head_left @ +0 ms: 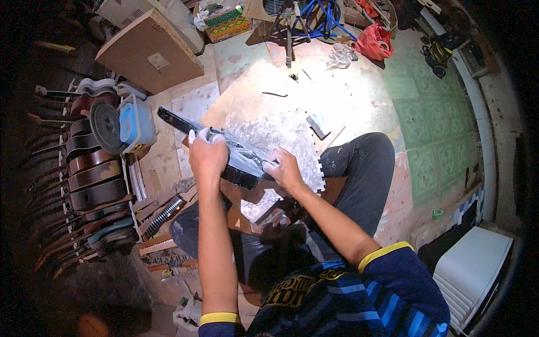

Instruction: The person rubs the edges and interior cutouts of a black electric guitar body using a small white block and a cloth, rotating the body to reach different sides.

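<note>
From my remote post I record a long, glossy black, hard-looking piece (240, 177) held aslant above the lap, near the grey, dust-speckled foam mat (278, 126). The left hand (209, 154) grips its upper edge, presumably steadying it; the right hand (286, 170) bends fingers against its right part, pinch undeterminable. Finish: shiny, smeared with pale powder

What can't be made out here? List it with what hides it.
Underside of the dusty black piece: head view, faces away from the camera.
Left hand, palm side: head view, hidden by its back.
Anything inside the right hand: head view, covered by the hand itself.
Reddish round shape: head view, dim, cut by the lower edge.
</note>
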`<state>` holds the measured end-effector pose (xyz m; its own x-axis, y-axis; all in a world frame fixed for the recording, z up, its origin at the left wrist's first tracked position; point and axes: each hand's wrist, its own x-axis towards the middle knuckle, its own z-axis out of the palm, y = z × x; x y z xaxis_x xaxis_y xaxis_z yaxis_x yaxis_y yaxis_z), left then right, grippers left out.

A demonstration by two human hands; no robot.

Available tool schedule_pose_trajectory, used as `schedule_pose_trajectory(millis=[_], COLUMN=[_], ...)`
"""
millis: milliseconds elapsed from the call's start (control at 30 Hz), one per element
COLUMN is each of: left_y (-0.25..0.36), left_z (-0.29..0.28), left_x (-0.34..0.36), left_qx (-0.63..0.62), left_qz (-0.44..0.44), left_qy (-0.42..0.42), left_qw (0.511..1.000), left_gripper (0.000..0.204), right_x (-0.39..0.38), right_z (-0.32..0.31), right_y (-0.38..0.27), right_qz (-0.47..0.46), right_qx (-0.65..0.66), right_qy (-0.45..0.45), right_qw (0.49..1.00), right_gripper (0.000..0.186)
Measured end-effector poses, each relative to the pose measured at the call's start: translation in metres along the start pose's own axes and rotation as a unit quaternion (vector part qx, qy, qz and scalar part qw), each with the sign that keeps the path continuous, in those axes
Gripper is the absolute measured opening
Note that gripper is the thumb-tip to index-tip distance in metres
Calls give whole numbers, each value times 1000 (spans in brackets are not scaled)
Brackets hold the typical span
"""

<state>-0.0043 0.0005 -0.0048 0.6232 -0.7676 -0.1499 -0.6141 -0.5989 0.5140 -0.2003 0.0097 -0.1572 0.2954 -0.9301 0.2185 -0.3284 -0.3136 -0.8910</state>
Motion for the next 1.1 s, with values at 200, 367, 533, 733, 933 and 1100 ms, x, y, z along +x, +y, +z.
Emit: schedule_pose_trajectory(millis=[200,367,533,733,933,1100], left_y=[-7,-5,3,5,0,1], left_z=[-1,-4,-3,3,1,4], left_x=[7,7,3,2,12,11], left_qx=[5,5,12,0,8,-11], left_qz=[1,7,2,25,9,12], left_qy=[-4,3,-2,27,1,14], left_qw=[1000,1000,1000,999,1000,1000], left_gripper=[52,53,54,53,54,52], right_x=[0,0,7,6,0,3], right_z=[9,-1,-6,6,-3,-5], right_y=[11,5,4,-2,18,5], right_qz=[275,164,106,55,296,182], right_qx=[109,83,39,14,136,75], right_qy=[48,-53,-93,46,54,-83], right_qw=[954,982,989,997,944,977], right_gripper=[13,23,22,16,21,24])
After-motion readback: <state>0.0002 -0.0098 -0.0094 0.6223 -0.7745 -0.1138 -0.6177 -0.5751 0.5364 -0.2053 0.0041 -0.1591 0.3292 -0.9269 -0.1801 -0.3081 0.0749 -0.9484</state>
